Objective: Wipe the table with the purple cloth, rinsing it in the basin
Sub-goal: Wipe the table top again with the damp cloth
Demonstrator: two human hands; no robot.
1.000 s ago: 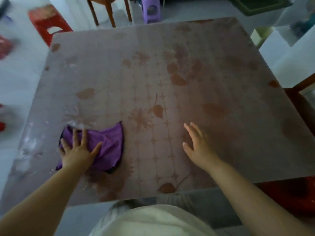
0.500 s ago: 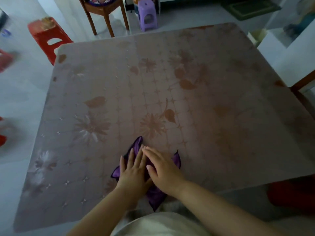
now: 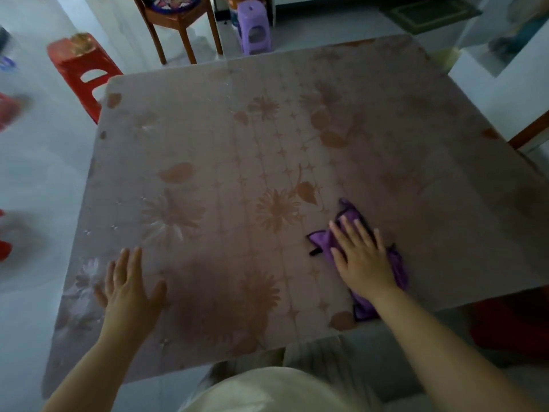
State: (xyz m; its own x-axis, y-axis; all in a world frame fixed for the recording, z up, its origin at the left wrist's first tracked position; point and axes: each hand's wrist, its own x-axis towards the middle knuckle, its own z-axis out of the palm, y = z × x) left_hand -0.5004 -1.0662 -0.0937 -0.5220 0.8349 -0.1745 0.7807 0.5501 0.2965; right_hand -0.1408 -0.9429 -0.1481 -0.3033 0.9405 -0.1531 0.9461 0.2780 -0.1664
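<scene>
the right hand lies flat, fingers straight, pressing the cloth on the table near the front edge (right side). the left hand is flat and open on the table, well apart from the cloth.

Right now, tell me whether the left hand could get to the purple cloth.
Probably yes. The left hand is open over the table, with only bare surface between it and the purple cloth. The right hand lies flat across the cloth's middle, though.
</scene>
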